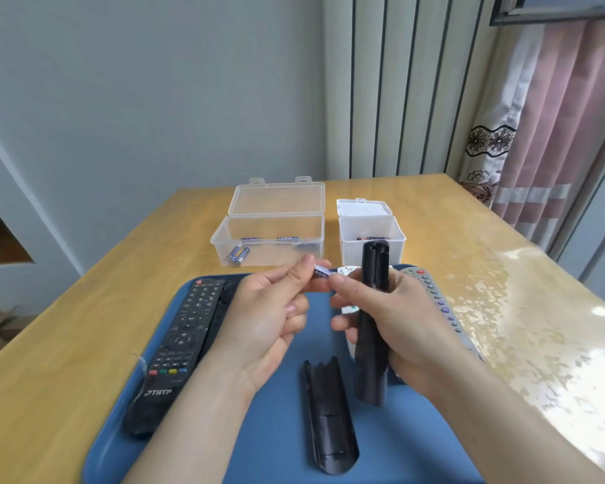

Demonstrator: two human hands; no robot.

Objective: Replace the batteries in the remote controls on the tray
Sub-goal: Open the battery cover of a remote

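My right hand (392, 319) grips a black remote (373, 309) upright over the blue tray (280, 406), its open battery bay facing me. My left hand (269, 309) pinches a small blue battery (322, 271) between thumb and fingertip; my right thumb and forefinger touch the battery's other end. The remote's black back cover (329, 417) lies loose on the tray near me. A long black THTF remote (175, 347) lies at the tray's left, and a grey remote (437, 302) lies at its right, partly hidden behind my right hand. A white remote (346, 271) peeks out behind my fingers.
A clear open box (269, 239) holding several blue batteries stands beyond the tray on the wooden table (468, 239). A smaller white open box (371, 232) with batteries inside stands to its right. Curtains hang at the far right.
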